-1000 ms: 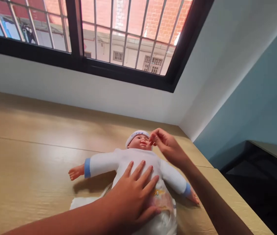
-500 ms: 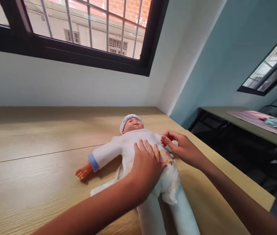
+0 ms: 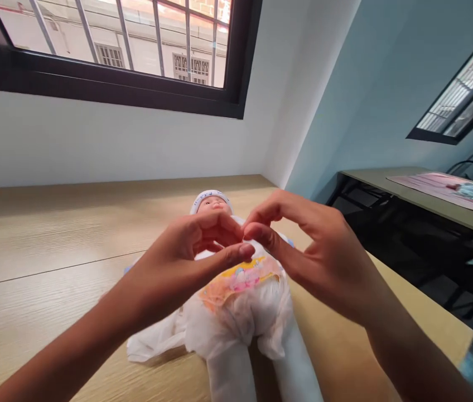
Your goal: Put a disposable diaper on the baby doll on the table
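A baby doll (image 3: 223, 365) in a white suit and printed white cap (image 3: 211, 195) lies on its back on the wooden table (image 3: 52, 251). Around its hips is a white diaper (image 3: 207, 318) with a colourful cartoon front band (image 3: 240, 276); one loose white flap spreads on the table at the left. My left hand (image 3: 203, 240) and my right hand (image 3: 299, 240) meet above the doll's belly, fingertips almost touching. Both are curled into pinches. A tiny pale thing may be between the fingertips, too small to name. The doll's chest is mostly hidden.
A barred window (image 3: 128, 44) is in the wall behind the table. At the right, beyond the table's edge, stands a second table (image 3: 370, 178) with a pink mat (image 3: 424, 181) and a pale blue bundle on it. Dark chairs or frames are beneath it.
My left hand has lifted off the doll's belly and curled its fingers. My right hand has moved left from the doll's side to meet it. The diaper's front band now shows.
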A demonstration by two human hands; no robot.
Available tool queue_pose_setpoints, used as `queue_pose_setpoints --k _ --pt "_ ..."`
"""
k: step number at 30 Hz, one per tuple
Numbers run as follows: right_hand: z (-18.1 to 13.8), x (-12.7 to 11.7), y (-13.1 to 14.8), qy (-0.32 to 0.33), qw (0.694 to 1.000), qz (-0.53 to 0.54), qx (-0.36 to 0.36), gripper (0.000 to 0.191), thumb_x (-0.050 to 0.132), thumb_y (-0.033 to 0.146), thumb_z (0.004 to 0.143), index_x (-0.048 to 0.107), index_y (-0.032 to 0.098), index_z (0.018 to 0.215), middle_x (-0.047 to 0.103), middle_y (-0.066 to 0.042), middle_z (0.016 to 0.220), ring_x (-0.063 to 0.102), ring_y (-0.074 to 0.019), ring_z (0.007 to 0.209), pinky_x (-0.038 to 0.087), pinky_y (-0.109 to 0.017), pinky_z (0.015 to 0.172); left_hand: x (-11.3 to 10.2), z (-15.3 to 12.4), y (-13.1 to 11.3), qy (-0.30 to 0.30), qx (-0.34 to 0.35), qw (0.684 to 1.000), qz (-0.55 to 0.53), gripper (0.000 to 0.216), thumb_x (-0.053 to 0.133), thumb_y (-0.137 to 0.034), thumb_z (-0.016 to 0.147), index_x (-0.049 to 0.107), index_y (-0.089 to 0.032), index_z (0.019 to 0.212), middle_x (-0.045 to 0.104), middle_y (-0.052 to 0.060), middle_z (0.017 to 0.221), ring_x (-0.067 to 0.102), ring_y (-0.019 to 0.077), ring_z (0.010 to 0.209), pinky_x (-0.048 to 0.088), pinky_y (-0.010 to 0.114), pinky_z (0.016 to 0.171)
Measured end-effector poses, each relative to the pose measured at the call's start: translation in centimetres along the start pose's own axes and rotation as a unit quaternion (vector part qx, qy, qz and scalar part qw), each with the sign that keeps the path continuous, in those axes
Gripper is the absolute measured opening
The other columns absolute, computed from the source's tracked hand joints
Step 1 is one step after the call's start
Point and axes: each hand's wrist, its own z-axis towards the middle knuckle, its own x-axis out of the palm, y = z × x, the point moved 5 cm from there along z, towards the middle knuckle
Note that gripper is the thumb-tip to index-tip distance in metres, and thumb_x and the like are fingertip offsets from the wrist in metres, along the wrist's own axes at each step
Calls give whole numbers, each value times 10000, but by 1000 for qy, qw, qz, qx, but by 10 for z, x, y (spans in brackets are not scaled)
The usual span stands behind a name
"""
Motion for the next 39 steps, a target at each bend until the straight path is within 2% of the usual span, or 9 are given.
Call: queue_pose_setpoints --k 3,7,13,18,22,25,32,35,39 --pt "-1 0 -8 -14 999 -16 -27 103 594 186 989 598 207 889 630 68 866 585 -54 796 431 -190 806 6 3 7 -43 -38 995 -87 193 737 -297 885 670 -186 741 674 -48 693 634 52 705 488 92 659" --pt "0 -5 -22 -38 997 -42 -48 73 590 172 991 596 226 943 624 73 888 583 -50 840 423 -170 841 6 4 13 -109 -70 982 -140 188 817 -149 779 659 -174 680 683 -60 651 612 43 643 463 77 593" --pt "-3 -10 -39 28 999 -30 -7 51 660 276 960 616 282 936 649 105 868 606 -49 769 454 -143 717 15 2 24 -100 -100 973 -182 237 807 -31 725 634 -183 670 672 -69 699 613 58 652 499 107 606" --pt "-13 -17 -29 29 995 -91 3 122 659 353 956 655 340 1078 688 102 1152 656 -109 1049 485 -169 971 14 2 19 -126 -97 980 -121 257 829 -66 702 623 -197 622 671 -70 676 609 66 626 506 133 625" --pt "-23 -12 -26 73 994 -80 8 331 674 420 928 607 435 1251 688 118 1248 680 -174 1131 579 -257 976 11 -1 5 -142 -50 988 -24 199 833 -183 711 668 -209 603 650 -52 607 594 96 618 486 169 583" --pt "-26 -5 -28 102 994 -36 1 448 691 356 909 565 400 1337 669 75 1308 657 -204 1197 589 -288 1014 9 -6 -3 -148 -16 987 61 134 799 -247 752 726 -240 641 676 -34 621 601 131 639 481 211 571" --pt "-26 0 -23 84 995 -39 31 370 671 350 925 590 446 1274 722 92 1152 714 -181 1043 623 -305 920 9 -11 -16 -179 107 957 200 179 761 -189 800 712 -263 644 669 -81 637 576 75 534 451 180 506" --pt "-31 -2 -19 67 995 -61 34 362 668 354 932 590 455 1270 727 106 1113 725 -177 963 606 -300 923 7 -8 -15 -190 82 953 221 189 776 -204 793 713 -276 630 673 -98 621 577 75 528 477 170 527" --pt "-33 -7 -17 -8 998 -59 36 212 647 347 946 656 418 1146 725 97 1111 709 -198 969 573 -322 951 3 -12 -15 -208 58 956 197 167 807 -289 791 716 -315 653 708 -129 658 631 79 591 494 154 560"
